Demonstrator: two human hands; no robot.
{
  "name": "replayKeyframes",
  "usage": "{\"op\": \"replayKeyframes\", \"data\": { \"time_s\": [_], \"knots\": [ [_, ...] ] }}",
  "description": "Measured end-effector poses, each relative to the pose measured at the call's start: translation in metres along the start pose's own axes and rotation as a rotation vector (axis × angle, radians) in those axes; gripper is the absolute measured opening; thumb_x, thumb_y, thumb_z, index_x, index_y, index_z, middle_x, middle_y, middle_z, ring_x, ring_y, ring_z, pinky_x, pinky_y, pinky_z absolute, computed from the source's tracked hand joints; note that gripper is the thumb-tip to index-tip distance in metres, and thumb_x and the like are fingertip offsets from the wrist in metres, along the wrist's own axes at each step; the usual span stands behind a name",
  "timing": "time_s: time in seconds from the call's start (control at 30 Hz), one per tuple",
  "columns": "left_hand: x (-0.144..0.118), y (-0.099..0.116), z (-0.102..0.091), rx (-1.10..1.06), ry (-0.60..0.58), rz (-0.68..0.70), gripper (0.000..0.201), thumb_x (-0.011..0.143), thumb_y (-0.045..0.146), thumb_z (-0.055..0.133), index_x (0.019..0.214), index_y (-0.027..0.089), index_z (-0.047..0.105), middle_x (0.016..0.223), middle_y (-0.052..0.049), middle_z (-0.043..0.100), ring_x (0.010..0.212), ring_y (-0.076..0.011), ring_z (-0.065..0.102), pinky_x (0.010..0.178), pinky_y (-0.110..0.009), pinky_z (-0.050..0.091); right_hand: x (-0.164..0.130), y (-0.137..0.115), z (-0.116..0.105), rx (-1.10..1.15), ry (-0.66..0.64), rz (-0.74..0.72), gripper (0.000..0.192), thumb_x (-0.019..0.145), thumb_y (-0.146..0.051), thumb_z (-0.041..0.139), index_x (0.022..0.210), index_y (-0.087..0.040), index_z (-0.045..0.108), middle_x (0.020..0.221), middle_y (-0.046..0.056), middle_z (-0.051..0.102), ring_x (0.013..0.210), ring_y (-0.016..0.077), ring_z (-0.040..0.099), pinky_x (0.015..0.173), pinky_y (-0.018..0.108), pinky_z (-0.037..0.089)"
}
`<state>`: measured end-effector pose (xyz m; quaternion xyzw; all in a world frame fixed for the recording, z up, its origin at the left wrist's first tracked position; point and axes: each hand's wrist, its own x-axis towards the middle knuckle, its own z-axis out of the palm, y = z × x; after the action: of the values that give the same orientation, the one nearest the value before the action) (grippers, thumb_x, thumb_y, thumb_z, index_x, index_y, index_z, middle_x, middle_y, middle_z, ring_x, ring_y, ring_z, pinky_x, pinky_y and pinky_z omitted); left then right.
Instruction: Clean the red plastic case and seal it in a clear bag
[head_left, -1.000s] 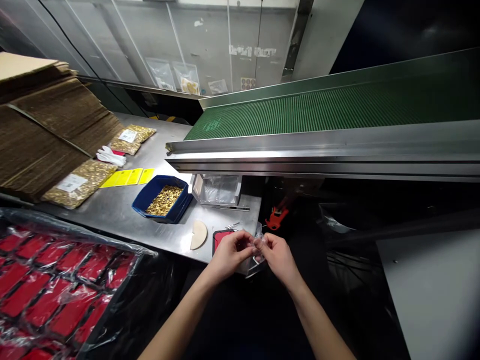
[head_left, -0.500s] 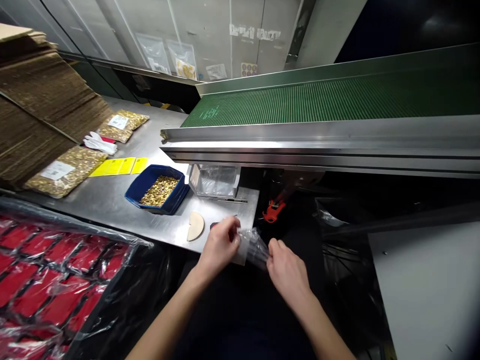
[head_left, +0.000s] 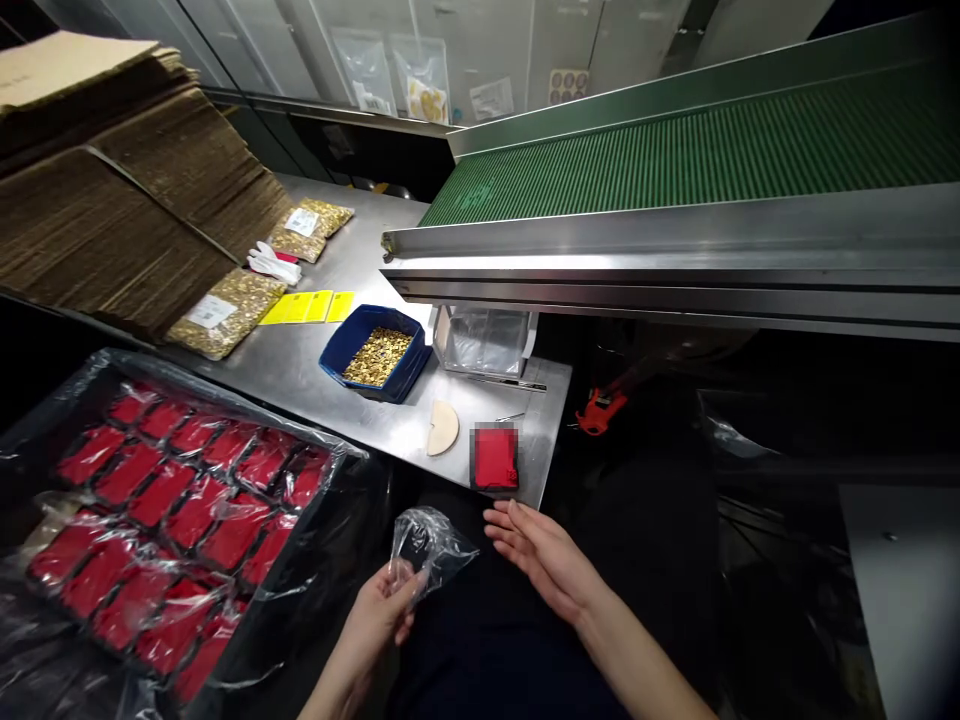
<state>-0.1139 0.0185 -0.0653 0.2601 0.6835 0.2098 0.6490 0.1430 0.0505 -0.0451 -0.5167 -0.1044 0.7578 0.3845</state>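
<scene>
Moved down and left since half a second ago: clear plastic bag now off the tabletop edge, held low over the lap. Left hand pinching bag's lower edge between thumb and fingers; bag puffed open above the pinch. Right hand let go, now flat and empty just right of the bag, fingers straight and close together, not touching it. Red pouch left lying at tabletop's near edge, above both hands.

Handling judgement: thin film, very light, limp, slippery, crinkles and collapses; no crush risk but easy to lose. Best hold at the mouth rim, one pinch per side, to keep it open.

Nearby: blue tray of brass parts, half-round disc, crate of bagged red pouches at left, green conveyor behind.
</scene>
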Motion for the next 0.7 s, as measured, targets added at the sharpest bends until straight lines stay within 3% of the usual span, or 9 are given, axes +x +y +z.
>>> {"op": "replayKeyframes", "data": {
  "time_s": [0.1,0.2,0.3,0.37,0.47,0.6,0.7],
  "knots": [
    [0.001,0.003,0.002,0.025,0.064,0.058,0.053,0.070,0.061,0.081,0.082,0.022,0.048,0.049,0.011,0.043,0.038,-0.0062,0.034,0.036,-0.015,0.028,0.026,0.019,0.023,0.222,0.098,-0.038,0.048,0.085,-0.060,0.070,0.109,-0.019,0.070,0.129,0.016,0.070,0.122,0.0276,0.067,0.101,0.042,0.056],
    [0.002,0.010,0.011,0.090,0.134,0.140,0.052,0.068,0.060,0.081,0.081,0.023,0.046,0.049,0.012,0.042,0.037,-0.0090,0.039,0.032,-0.018,0.031,0.037,0.023,0.032,0.197,0.188,-0.120,0.047,0.080,-0.058,0.077,0.106,-0.020,0.070,0.124,0.014,0.073,0.119,0.0290,0.069,0.098,0.044,0.057],
    [0.003,0.017,0.018,0.182,0.149,0.177,0.046,0.073,0.058,0.075,0.080,0.024,0.044,0.050,0.011,0.041,0.035,-0.0115,0.042,0.031,-0.020,0.031,0.020,0.017,0.025,0.080,0.196,-0.204,0.044,0.080,-0.053,0.078,0.106,-0.018,0.072,0.118,0.012,0.075,0.112,0.0277,0.070,0.097,0.040,0.055],
    [0.003,0.018,0.022,0.243,0.162,0.205,0.042,0.076,0.055,0.072,0.078,0.023,0.045,0.051,0.010,0.044,0.037,-0.0121,0.043,0.033,-0.021,0.032,-0.002,0.010,0.019,-0.166,0.170,-0.333,0.039,0.086,-0.050,0.073,0.108,-0.018,0.073,0.111,0.010,0.076,0.105,0.0266,0.070,0.095,0.038,0.054],
    [0.005,0.018,0.026,0.288,0.180,0.266,0.037,0.075,0.049,0.075,0.077,0.021,0.051,0.057,0.007,0.051,0.047,-0.0124,0.049,0.042,-0.020,0.037,-0.034,0.001,0.014,-0.722,0.028,-0.516,0.022,0.094,-0.039,0.064,0.107,-0.023,0.073,0.100,0.005,0.076,0.091,0.0225,0.070,0.082,0.031,0.052],
    [0.005,0.020,0.030,0.301,0.138,0.260,0.030,0.087,0.051,0.062,0.088,0.021,0.059,0.058,0.005,0.055,0.046,-0.0145,0.051,0.042,-0.022,0.036,-0.053,0.008,0.009,-1.449,-0.062,-0.591,0.010,0.093,-0.020,0.060,0.096,-0.024,0.068,0.090,0.001,0.072,0.078,0.0200,0.067,0.068,0.030,0.043],
    [-0.001,0.027,0.035,0.350,0.148,0.296,0.032,0.095,0.054,0.053,0.093,0.022,0.060,0.061,0.004,0.058,0.048,-0.0159,0.054,0.044,-0.023,0.036,-0.055,0.021,0.004,-1.718,-0.024,-0.607,0.017,0.085,-0.011,0.064,0.096,-0.023,0.067,0.089,0.001,0.071,0.074,0.0221,0.066,0.065,0.033,0.041]
  ]
}}
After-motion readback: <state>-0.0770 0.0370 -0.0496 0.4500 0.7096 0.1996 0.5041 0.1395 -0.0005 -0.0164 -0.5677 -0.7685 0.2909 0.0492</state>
